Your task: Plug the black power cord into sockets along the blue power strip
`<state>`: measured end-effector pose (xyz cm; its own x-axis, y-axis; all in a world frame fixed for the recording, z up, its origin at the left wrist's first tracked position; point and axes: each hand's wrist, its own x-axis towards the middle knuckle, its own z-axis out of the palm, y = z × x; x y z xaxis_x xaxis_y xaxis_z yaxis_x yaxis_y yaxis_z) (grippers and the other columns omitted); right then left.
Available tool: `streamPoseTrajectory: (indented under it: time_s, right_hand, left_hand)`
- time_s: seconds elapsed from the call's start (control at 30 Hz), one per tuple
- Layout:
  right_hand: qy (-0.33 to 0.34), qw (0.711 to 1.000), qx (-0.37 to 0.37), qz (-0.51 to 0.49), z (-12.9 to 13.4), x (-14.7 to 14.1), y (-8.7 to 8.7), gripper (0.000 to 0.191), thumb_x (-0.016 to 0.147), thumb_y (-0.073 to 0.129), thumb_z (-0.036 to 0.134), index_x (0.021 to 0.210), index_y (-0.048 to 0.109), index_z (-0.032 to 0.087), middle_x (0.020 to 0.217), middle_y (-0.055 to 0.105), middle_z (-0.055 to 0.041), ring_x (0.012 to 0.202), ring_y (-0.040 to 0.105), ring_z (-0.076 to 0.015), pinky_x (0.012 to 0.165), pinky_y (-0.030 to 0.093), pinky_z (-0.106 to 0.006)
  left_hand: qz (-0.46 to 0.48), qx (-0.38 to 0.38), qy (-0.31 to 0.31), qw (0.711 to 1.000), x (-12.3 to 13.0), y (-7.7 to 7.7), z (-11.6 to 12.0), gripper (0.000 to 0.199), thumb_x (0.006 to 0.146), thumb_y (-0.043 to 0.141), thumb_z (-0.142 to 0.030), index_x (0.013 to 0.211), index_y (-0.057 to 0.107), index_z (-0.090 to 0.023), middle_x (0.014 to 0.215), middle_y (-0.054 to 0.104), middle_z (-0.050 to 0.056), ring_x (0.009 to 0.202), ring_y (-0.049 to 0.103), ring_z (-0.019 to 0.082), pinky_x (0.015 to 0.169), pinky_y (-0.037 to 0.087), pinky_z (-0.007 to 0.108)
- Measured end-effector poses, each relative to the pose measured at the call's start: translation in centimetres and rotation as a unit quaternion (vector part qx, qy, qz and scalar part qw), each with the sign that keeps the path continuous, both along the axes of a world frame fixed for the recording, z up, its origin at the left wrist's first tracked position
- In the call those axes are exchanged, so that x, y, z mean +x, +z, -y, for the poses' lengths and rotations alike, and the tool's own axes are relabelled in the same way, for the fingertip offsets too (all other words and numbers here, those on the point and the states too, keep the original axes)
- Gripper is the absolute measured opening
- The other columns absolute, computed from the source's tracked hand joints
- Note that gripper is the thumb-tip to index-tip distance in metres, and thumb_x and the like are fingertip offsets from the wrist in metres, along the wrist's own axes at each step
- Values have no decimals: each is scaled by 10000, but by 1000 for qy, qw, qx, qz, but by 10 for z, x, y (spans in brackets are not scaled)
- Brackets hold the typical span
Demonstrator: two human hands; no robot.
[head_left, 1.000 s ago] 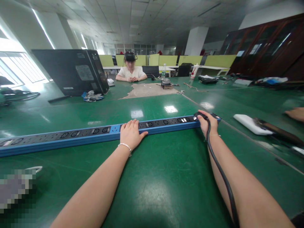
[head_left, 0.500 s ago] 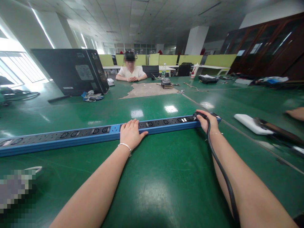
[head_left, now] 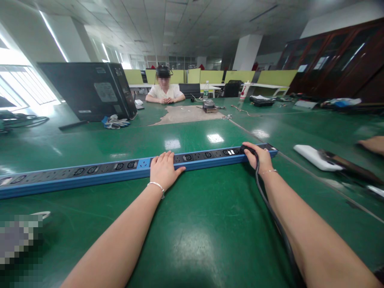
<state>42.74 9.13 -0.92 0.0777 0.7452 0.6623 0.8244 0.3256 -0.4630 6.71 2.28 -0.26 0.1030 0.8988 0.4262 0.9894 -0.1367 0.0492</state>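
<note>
A long blue power strip (head_left: 90,185) with black sockets lies across the green table from the left edge to right of centre. My left hand (head_left: 163,170) grips it near the middle, fingers over the top and thumb along the front side. At the strip's right end my right hand (head_left: 260,157) is closed round a black plug (head_left: 246,149), which is at a socket. How deep the plug sits is hidden by my fingers. From the plug a black power cable (head_left: 267,200) runs down beside my right forearm to the bottom edge.
A black computer case (head_left: 81,92) stands at the back left, with work gloves (head_left: 114,121) before it. Across the table sits a person (head_left: 165,94). To the right lie a white object (head_left: 316,157) and another person's hand (head_left: 372,144). A blurred-out device (head_left: 18,240) is at lower left.
My right hand has shifted slightly left and down with the plug, and its wrist is turned a little. The cable has moved left near the hand. My left hand keeps its place on the strip.
</note>
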Motion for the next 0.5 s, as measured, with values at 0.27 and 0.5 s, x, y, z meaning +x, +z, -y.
streamPoseTrajectory:
  time_s: [0.27, 0.5]
  right_hand:
    - [-50, 957, 167, -233, -12, 20, 2, 312, 756, 528, 308, 1004, 665, 179, 1050, 672, -82, 963, 615, -223, 904, 469, -387]
    - [-42, 960, 100, -258, -11, 32, -1, 311, 687, 586, 300, 963, 679, 190, 939, 690, -45, 878, 628, -210, 852, 493, -387]
  left_hand:
    - [0, 9, -3, 1000, -1, 0, -1, 675, 798, 426, -614, 1281, 449, -142, 1347, 493, 129, 1259, 405, 271, 1032, 272, 431]
    - [4, 3, -2, 1000, 0, 0, -1, 677, 794, 436, -610, 1282, 448, -141, 1346, 493, 133, 1259, 404, 275, 1031, 273, 433]
